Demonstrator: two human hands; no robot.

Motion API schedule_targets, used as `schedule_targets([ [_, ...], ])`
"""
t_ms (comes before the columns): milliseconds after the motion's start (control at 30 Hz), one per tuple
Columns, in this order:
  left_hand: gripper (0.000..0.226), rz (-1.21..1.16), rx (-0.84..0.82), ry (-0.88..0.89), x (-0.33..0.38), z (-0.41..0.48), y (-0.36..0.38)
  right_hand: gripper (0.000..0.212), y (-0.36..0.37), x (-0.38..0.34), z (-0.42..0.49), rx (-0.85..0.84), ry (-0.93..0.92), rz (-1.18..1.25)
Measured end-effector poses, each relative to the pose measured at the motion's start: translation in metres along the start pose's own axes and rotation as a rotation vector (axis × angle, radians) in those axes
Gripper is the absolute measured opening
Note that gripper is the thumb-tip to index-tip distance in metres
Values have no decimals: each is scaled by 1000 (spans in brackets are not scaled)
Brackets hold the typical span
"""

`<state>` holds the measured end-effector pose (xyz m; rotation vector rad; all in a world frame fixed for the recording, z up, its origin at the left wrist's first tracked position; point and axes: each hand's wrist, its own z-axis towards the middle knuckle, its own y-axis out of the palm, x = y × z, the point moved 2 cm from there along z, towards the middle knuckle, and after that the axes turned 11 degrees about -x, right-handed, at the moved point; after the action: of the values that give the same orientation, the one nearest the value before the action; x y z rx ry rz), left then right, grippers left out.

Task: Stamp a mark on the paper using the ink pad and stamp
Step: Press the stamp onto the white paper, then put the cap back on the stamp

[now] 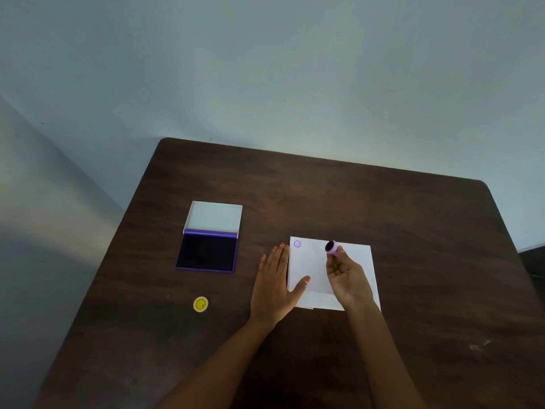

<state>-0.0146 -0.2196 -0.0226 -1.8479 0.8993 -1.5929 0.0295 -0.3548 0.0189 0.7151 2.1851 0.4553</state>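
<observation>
Judging by the purple mark on the paper, you're nearly done: right hand pinches the lifted stamp, left hand spread flat.

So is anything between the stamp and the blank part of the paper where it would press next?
Nothing visible. The right hand holds the stamp over the paper, inked face tilted away. The left hand lies flat at the paper's left edge, thumb on the sheet, clear of the middle. One mark sits in the far left corner.

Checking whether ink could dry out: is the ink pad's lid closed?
No, the ink pad lies open on the table, its white lid flipped back and the dark pad exposed.
</observation>
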Motion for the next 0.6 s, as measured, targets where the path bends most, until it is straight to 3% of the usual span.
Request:
schedule_targets([
  [200,50,-127,202,81,-11,-21,-44,13,12,12,-14,-48,-16,-150],
  [333,32,-168,351,-5,-35,-43,-82,13,25,27,-23,-88,-40,-277],
  [467,30,-114,300,-114,-64,-73,-98,23,37,53,-35,-109,-86,-479],
  [600,49,-42,163,-187,-81,-84,-96,12,49,72,-42,-151,-51,-555],
])
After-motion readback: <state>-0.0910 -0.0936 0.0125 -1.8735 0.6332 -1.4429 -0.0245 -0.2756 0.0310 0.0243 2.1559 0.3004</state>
